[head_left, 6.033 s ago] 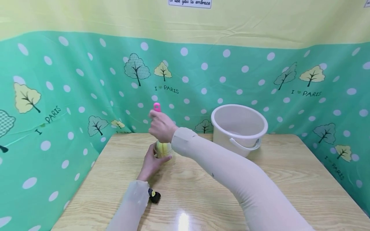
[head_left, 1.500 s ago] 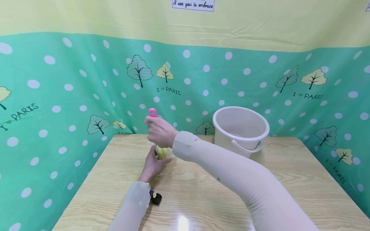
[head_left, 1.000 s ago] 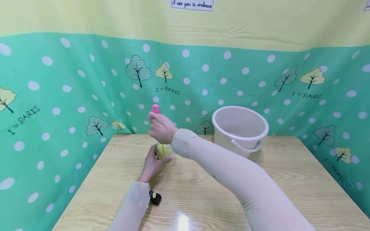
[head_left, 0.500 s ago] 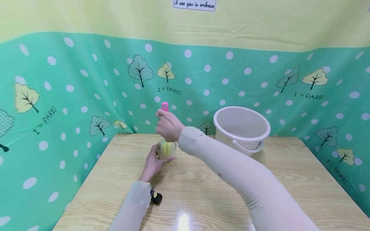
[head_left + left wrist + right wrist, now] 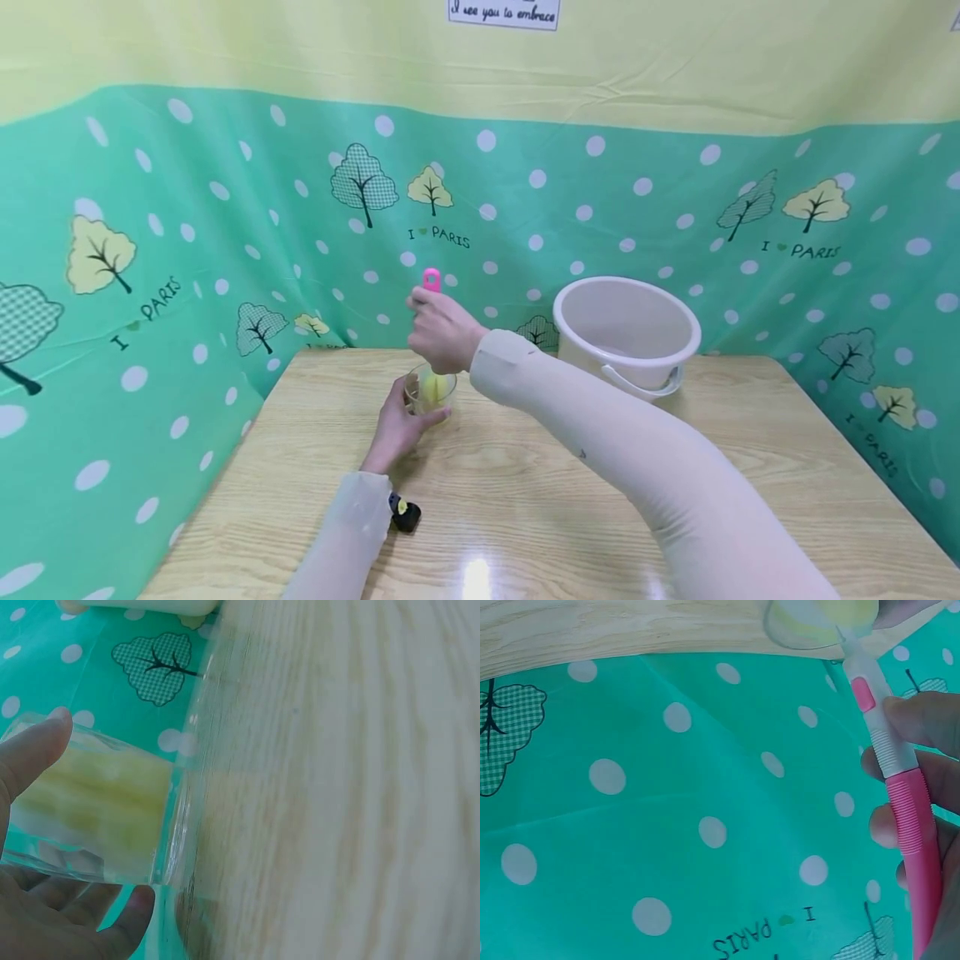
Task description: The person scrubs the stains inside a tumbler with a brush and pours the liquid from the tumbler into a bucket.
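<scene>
One pink-and-white handle has moved rightward over one clear cup.

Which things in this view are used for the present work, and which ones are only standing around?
In use:
clear cup, held by the left hand
yellow sponge-like piece inside it
pink-and-white handle, gripped by the right hand

Apparently not in use:
cream bucket, touched by neither hand
dotted cloth, hanging as backdrop
</scene>
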A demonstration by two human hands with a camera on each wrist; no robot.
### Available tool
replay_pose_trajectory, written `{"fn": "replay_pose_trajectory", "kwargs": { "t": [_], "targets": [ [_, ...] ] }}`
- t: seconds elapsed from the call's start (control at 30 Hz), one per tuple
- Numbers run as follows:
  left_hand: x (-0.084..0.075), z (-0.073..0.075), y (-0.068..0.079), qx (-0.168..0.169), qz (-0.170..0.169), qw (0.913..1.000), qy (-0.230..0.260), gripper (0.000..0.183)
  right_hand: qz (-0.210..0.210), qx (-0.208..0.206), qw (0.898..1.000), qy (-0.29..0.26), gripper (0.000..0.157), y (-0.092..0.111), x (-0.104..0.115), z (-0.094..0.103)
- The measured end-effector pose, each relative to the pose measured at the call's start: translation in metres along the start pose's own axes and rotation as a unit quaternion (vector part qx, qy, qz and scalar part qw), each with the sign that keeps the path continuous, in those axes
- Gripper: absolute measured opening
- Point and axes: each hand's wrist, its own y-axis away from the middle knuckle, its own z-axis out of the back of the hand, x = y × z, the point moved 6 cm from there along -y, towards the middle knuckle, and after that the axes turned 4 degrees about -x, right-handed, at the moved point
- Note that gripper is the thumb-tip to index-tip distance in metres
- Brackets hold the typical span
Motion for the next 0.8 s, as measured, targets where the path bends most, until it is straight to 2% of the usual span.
{"fn": "replay_pose_trajectory", "kwargs": {
  "t": [0.2,0.53,0.8],
  "targets": [
    [0.0003,0.0007,0.0008,-0.001,0.003,1.0,0.0,0.092,0.019,-0.015,1.0,0.009,0.013,0.0004,0.0068,0.008],
    [-0.0004,-0.0001,0.0002,-0.001,0.004,1.0,0.001,0.091,0.001,-0.021,1.0,-0.005,0.009,0.0037,0.0008,0.0051],
    [-0.0003,-0.0005,0.0006,0.005,-0.003,0.9999,0.011,0.086,0.011,-0.031,0.999,-0.009,0.008,0.0028,0.0041,0.0092]
  ]
}}
